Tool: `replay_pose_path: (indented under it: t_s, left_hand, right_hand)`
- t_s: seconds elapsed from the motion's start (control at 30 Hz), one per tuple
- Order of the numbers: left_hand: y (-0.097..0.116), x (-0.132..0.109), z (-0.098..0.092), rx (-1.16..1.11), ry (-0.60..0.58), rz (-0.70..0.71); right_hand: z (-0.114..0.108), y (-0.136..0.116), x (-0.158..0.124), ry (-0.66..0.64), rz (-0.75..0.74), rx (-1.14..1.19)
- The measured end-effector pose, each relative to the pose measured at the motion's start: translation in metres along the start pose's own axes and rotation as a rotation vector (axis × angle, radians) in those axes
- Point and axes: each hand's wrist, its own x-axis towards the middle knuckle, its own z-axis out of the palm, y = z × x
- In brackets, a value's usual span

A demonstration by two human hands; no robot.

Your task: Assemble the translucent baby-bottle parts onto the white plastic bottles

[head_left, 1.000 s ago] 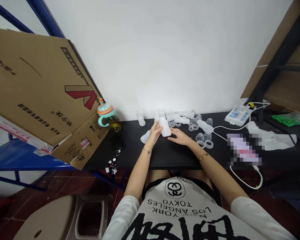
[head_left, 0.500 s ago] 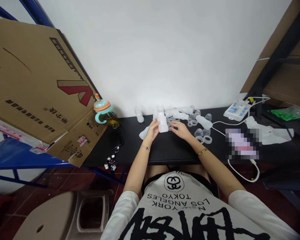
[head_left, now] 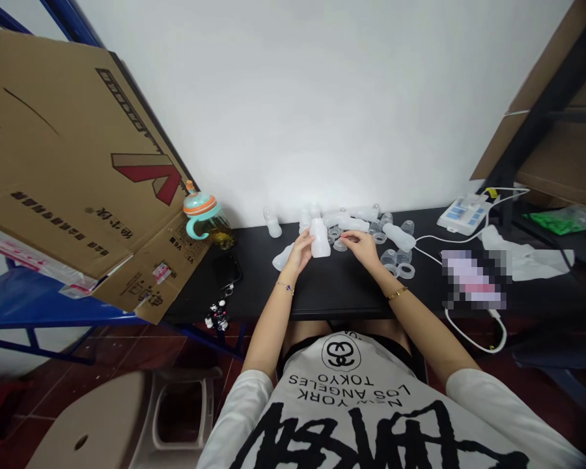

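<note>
My left hand [head_left: 300, 251] is wrapped round a small white plastic bottle [head_left: 319, 238], held upright above the black table [head_left: 322, 293]. My right hand [head_left: 361, 247] is just right of the bottle, its fingers pinched on a small clear ring [head_left: 340, 245] near the table top. Behind both hands lie several more white bottles [head_left: 351, 221] and clear rings and caps [head_left: 395, 264]. A white nipple-shaped piece [head_left: 282, 258] lies left of my left hand.
A large cardboard box [head_left: 78, 176] leans over the blue rack at the left. A teal and orange sippy cup [head_left: 202, 218], a dark phone [head_left: 227, 270] and a keychain [head_left: 217, 316] are on the table's left. A white device [head_left: 461, 215] with cables sits right. A stool [head_left: 127, 423] stands below.
My right hand has moved from lying flat beside the bottle back toward the rings and has pinched one. My left hand has kept the bottle, lifting it slightly away.
</note>
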Motion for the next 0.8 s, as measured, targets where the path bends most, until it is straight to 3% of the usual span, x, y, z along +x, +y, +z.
replay_pose_path:
  t_s: [0.53, 0.8]
  left_hand:
    - [0.001, -0.001, 0.001, -0.017, -0.007, -0.025]
    - [0.000, 0.000, 0.003, 0.010, -0.010, -0.032]
  right_hand:
    - [-0.007, -0.001, 0.004, 0.057, 0.100, 0.076]
    - [-0.011, -0.003, 0.005, 0.146, 0.163, 0.282]
